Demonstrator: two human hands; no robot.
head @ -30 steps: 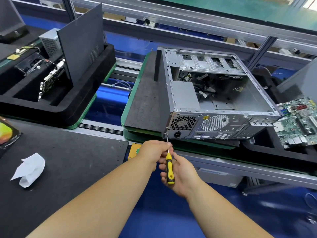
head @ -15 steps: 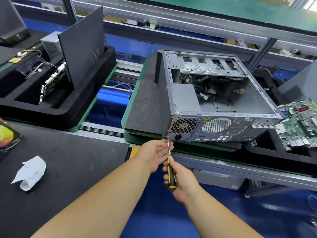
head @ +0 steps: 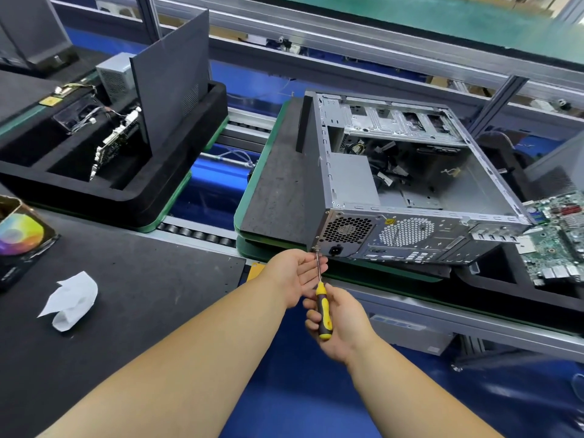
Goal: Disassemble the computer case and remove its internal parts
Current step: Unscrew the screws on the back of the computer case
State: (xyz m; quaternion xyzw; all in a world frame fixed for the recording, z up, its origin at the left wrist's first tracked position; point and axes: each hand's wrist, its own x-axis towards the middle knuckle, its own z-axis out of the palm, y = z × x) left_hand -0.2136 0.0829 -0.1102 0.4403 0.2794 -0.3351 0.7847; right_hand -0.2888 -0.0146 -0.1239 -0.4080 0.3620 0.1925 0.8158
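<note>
The computer case (head: 407, 184) lies open on a dark mat (head: 278, 184). A screwdriver (head: 321, 298) meets its rear lower-left corner; the screw there is too small to make out. The right hand (head: 343, 324) curls round the yellow handle. The left hand (head: 297, 275) cups beside the shaft, fingers straight and together. A circuit board (head: 559, 235) is cut off at the right edge.

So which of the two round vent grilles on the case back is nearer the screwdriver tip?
The dark hexagonal-mesh grille, directly above the screwdriver tip.

Right hand (head: 339, 324) grips screwdriver (head: 323, 306) at case (head: 410, 197) corner.
</note>
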